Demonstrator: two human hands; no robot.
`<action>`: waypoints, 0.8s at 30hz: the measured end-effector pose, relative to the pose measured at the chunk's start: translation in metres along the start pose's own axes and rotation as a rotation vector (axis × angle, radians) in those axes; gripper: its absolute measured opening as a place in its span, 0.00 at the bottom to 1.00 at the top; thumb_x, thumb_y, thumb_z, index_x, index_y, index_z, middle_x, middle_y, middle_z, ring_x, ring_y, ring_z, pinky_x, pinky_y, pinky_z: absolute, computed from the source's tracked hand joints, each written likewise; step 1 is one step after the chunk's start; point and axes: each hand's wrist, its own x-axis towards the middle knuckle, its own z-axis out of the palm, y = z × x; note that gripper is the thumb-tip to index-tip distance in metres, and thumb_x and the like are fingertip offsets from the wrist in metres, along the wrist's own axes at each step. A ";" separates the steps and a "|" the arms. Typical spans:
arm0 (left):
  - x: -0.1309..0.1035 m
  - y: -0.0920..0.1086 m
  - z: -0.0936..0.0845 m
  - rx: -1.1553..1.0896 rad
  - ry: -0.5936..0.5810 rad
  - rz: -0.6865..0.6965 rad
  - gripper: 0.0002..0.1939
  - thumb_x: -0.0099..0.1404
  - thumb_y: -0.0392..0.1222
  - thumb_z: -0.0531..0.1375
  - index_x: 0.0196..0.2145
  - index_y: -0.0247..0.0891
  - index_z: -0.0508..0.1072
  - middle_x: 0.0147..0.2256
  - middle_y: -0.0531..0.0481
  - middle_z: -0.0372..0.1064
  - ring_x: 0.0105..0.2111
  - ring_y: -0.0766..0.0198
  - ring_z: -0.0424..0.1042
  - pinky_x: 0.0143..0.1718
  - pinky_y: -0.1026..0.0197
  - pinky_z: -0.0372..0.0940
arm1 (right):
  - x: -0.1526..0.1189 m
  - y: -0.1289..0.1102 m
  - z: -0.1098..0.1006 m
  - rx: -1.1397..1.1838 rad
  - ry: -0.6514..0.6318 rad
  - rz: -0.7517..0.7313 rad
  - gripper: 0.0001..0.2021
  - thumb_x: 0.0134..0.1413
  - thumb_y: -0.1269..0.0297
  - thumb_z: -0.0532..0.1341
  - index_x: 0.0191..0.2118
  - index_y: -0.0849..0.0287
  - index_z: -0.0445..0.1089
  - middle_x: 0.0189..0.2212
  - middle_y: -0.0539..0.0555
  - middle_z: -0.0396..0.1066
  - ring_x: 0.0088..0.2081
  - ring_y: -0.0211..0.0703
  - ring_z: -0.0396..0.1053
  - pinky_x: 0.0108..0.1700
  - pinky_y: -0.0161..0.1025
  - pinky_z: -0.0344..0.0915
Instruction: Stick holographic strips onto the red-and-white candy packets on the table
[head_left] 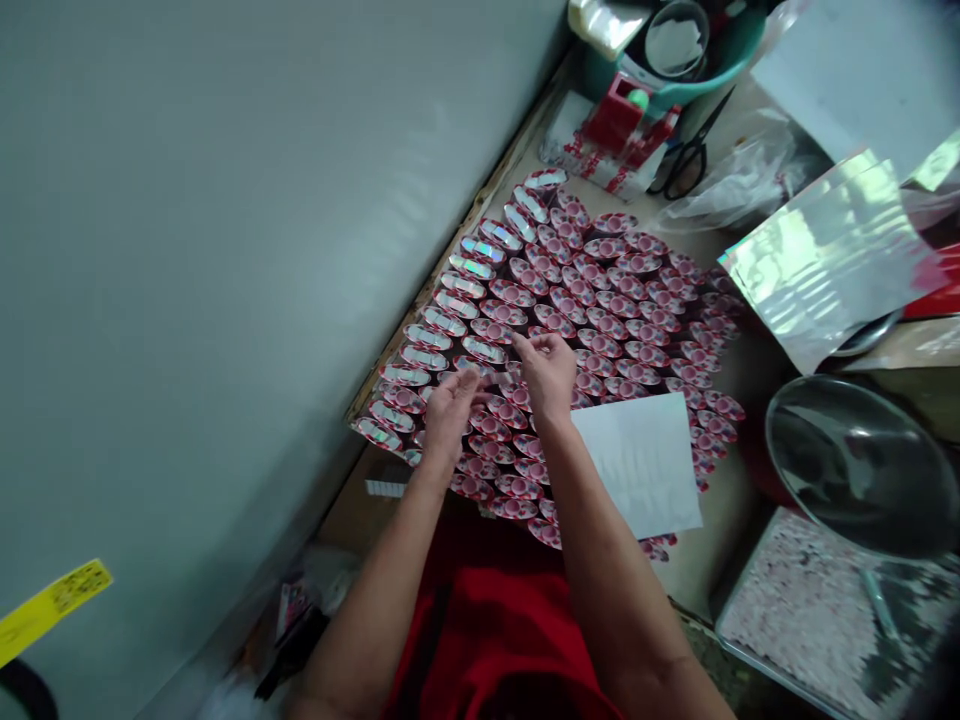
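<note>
Rows of oval red-and-pink printed pieces [555, 320] lie across the table under my hands. Those along the wall side carry shiny silvery strips [442, 320] on top. My left hand [448, 415] is closed in a pinch over the rows, on one end of a small shiny strip [501, 379]. At the strip's other end, my right hand [549, 375] is also pinched closed, its fingertips beside a silver-topped oval. Fine detail of the strip is too small to make out. A white sheet of paper [637, 465] lies on the ovals beside my right forearm.
A pale wall [262, 200] borders the table on the left. At the back are a red tape dispenser [626, 120], black scissors [690, 160] and a teal basin [731, 65]. Shiny sheets [829, 260], a dark glossy lid [862, 465] and a tray of small bits [802, 600] are right.
</note>
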 end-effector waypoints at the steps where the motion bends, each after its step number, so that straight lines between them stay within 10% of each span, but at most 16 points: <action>1: -0.006 -0.004 0.003 -0.103 -0.044 -0.082 0.35 0.55 0.70 0.70 0.46 0.36 0.79 0.40 0.43 0.80 0.32 0.62 0.77 0.34 0.61 0.69 | -0.001 -0.001 0.002 0.016 -0.005 0.000 0.19 0.52 0.44 0.68 0.29 0.55 0.68 0.19 0.45 0.65 0.24 0.40 0.63 0.31 0.37 0.59; 7: 0.001 -0.010 0.014 -0.216 0.107 -0.072 0.27 0.46 0.57 0.78 0.36 0.37 0.78 0.32 0.51 0.76 0.28 0.68 0.73 0.31 0.65 0.66 | -0.004 0.005 0.002 0.199 -0.084 0.060 0.22 0.49 0.41 0.69 0.30 0.54 0.65 0.18 0.44 0.64 0.22 0.38 0.62 0.28 0.36 0.58; 12: 0.037 0.008 0.014 0.330 0.243 0.275 0.13 0.60 0.51 0.71 0.33 0.38 0.81 0.30 0.50 0.75 0.31 0.64 0.72 0.38 0.61 0.67 | 0.004 0.020 -0.003 0.417 -0.155 0.115 0.29 0.29 0.52 0.78 0.38 0.56 0.67 0.25 0.46 0.72 0.27 0.41 0.70 0.34 0.38 0.67; 17: 0.078 0.027 0.024 0.882 0.359 0.515 0.06 0.62 0.46 0.70 0.32 0.42 0.83 0.40 0.45 0.75 0.44 0.54 0.72 0.53 0.52 0.66 | 0.025 0.024 0.018 0.164 0.068 -0.007 0.18 0.39 0.56 0.72 0.35 0.55 0.68 0.27 0.47 0.74 0.31 0.44 0.73 0.39 0.40 0.68; 24: 0.093 0.026 0.029 1.043 0.424 0.486 0.06 0.64 0.48 0.70 0.34 0.44 0.83 0.46 0.44 0.72 0.52 0.48 0.69 0.58 0.46 0.63 | 0.043 0.016 0.030 -0.158 0.104 -0.060 0.10 0.45 0.62 0.67 0.36 0.53 0.69 0.30 0.47 0.77 0.34 0.47 0.74 0.43 0.41 0.65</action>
